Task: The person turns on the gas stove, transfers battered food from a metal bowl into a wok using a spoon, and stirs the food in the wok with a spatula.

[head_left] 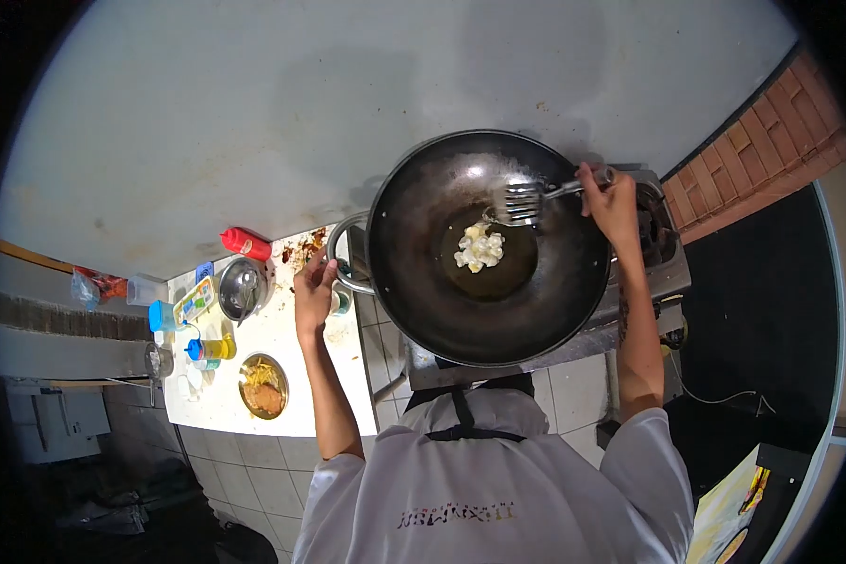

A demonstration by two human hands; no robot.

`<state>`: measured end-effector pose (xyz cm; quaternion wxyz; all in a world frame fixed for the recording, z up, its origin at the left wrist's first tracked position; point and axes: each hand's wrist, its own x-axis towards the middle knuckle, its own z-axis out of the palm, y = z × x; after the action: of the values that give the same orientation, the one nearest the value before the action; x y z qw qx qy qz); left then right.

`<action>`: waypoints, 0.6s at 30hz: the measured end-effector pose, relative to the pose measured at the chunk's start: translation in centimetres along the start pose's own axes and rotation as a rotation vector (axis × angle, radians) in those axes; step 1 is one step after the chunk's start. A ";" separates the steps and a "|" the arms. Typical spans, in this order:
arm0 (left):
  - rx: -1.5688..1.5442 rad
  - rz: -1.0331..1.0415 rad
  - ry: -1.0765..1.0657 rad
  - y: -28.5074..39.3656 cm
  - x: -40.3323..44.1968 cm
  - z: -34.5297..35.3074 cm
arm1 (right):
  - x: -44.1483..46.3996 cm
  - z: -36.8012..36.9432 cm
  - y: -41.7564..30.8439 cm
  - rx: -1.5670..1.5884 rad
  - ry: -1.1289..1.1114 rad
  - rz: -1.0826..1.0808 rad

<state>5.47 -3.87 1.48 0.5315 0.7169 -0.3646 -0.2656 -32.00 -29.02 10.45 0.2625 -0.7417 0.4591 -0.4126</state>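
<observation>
A large dark wok [414, 291] sits tilted on the stove, its inside facing me. My left hand [314, 289] is closed on the wok's metal loop handle [338, 246] at the left rim. In my right hand [614, 211] is the handle of a slotted metal spatula [524, 203], with its head inside the wok. Several white, glossy lumps of food [479, 248] lie clustered in the middle, just below the spatula's head. A shiny film, apparently oil, covers the wok's bottom around them.
A white table [320, 395] on the left bears a red squeeze bottle [246, 243], a metal bowl [242, 288], a yellow bottle with a blue cap [211, 349] and a plate of food [263, 386]. The stove [663, 273] extends right, beside a brick ledge [761, 141].
</observation>
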 end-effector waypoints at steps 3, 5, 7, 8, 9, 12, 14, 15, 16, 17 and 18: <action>-0.006 0.019 -0.011 -0.4 0.1 -0.1 | -0.8 -1.2 0.7 -0.115 -0.001 0.008; -0.020 0.011 -0.027 -0.4 0.1 -0.1 | -1.5 -1.3 0.9 -0.200 0.002 -0.015; -0.060 0.013 -0.041 -0.5 0.1 0.0 | -2.7 -0.4 0.4 -0.153 -0.062 0.090; -0.060 0.013 -0.044 -0.6 0.2 0.0 | -3.0 -0.6 0.6 -0.155 -0.060 0.092; -0.039 0.008 -0.046 -0.6 0.2 -0.1 | -3.2 -0.7 0.8 -0.109 -0.010 0.094; 0.043 -0.008 -0.047 -0.6 0.2 -0.5 | -4.2 -1.2 -0.4 -0.065 0.047 0.173; 0.091 -0.020 -0.049 -0.8 0.2 -0.3 | -4.8 -0.5 0.4 -0.264 0.065 -0.015; 0.012 -0.041 -0.038 -1.0 0.1 -0.1 | -5.1 -0.2 0.4 -0.256 0.072 -0.047; -0.068 -0.061 -0.022 -1.2 0.1 0.0 | -5.2 -0.3 0.4 -0.261 0.070 -0.046; -0.057 -0.059 -0.039 -0.8 0.0 -0.1 | -5.4 -0.7 -0.7 -0.123 0.037 0.103; -0.056 -0.063 -0.040 -0.8 -0.2 0.0 | -5.5 -1.2 -1.9 0.016 0.002 0.254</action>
<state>5.58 -3.58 0.70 0.5355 0.7073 -0.3447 -0.3067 -33.46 -23.22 10.47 0.3181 -0.6749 0.5464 -0.3806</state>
